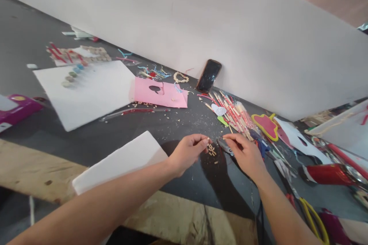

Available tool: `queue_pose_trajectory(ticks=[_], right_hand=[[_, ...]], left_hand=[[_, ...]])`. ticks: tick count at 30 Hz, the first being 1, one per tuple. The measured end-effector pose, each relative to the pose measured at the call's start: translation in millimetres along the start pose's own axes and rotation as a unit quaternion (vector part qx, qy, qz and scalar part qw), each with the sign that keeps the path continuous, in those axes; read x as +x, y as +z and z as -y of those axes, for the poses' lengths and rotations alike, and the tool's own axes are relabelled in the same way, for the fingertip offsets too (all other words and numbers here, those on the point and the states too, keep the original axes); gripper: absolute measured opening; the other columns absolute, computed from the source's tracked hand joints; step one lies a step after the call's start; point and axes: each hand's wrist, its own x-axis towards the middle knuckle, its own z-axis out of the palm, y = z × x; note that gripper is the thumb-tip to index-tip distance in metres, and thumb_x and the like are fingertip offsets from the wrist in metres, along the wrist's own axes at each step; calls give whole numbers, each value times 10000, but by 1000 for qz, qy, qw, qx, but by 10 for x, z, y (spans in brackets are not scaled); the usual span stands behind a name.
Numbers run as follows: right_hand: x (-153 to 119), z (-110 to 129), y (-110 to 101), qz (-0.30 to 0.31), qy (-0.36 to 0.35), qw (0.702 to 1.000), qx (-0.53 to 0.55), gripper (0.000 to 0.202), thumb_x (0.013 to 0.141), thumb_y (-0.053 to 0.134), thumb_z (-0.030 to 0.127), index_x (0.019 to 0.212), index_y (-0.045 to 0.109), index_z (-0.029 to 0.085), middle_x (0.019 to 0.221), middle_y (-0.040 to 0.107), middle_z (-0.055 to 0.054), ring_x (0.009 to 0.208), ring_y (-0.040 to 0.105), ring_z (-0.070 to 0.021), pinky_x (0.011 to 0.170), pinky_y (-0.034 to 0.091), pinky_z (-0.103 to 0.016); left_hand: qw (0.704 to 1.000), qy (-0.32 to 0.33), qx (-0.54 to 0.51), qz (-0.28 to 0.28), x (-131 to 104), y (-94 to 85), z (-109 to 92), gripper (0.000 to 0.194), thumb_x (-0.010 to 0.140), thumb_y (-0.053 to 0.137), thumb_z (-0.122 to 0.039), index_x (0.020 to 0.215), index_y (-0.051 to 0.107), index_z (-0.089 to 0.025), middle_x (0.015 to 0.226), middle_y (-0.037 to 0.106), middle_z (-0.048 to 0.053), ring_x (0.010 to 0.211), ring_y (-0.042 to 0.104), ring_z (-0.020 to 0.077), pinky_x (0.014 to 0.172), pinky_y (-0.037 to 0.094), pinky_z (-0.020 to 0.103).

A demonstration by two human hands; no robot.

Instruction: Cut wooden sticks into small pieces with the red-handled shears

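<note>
My left hand point(190, 152) is closed in a pinch, its fingertips over a small pile of short pale wooden pieces point(212, 150). What the pinch holds is too small to make out. Facing it, my right hand point(247, 156) has thumb and forefinger drawn together beside a dark grey object point(225, 145), partly hidden under the fingers. Whether that hand grips the grey object or a tiny piece above it is unclear. Left of my hands lies a white foam block point(120, 160), partly behind my left forearm.
A phone point(209, 76) leans against the white wall. Red-striped sticks point(227, 107) lie beyond my right hand, near a pink-and-yellow shape point(265, 125). Yellow-handled scissors point(314, 218) and a red can point(330, 174) are at right. A pink sheet point(169, 98) touches a white board point(106, 101).
</note>
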Motion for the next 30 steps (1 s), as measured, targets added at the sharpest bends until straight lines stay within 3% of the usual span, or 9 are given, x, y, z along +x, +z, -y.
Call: queue_pose_trajectory(ticks=[5, 12, 19, 30], right_hand=[[-282, 292, -34, -11, -1, 994, 106, 156, 860, 462, 281, 891, 602, 221, 875, 635, -26, 778, 589, -140, 697, 460, -250], [-428, 228, 127, -28, -6, 991, 129, 154, 863, 446, 219, 898, 596, 213, 873, 636, -35, 830, 592, -147, 741, 470, -267], [-485, 206, 182, -30, -39, 987, 151, 168, 855, 448, 179, 902, 604, 219, 869, 622, -42, 829, 584, -152, 742, 478, -291], [-525, 237, 227, -23, 6, 973, 230, 62, 836, 497, 204, 856, 555, 202, 814, 592, -17, 755, 553, -122, 689, 452, -251]], left_hand=[[998, -14, 36, 42, -37, 26, 26, 298, 787, 509, -406, 924, 593, -155, 706, 515, -27, 435, 302, 22, 420, 223, 180], [991, -29, 98, 89, -89, 67, 80, 287, 786, 507, -394, 877, 610, -142, 685, 536, -14, 458, 337, 41, 436, 267, 183], [988, -47, 127, 80, -98, 119, 87, 226, 773, 527, -352, 759, 603, -140, 642, 544, -15, 469, 343, 50, 440, 264, 179], [975, -35, 207, 70, -132, 120, 46, 239, 798, 499, -366, 682, 559, -167, 610, 464, -42, 487, 325, 60, 450, 257, 181]])
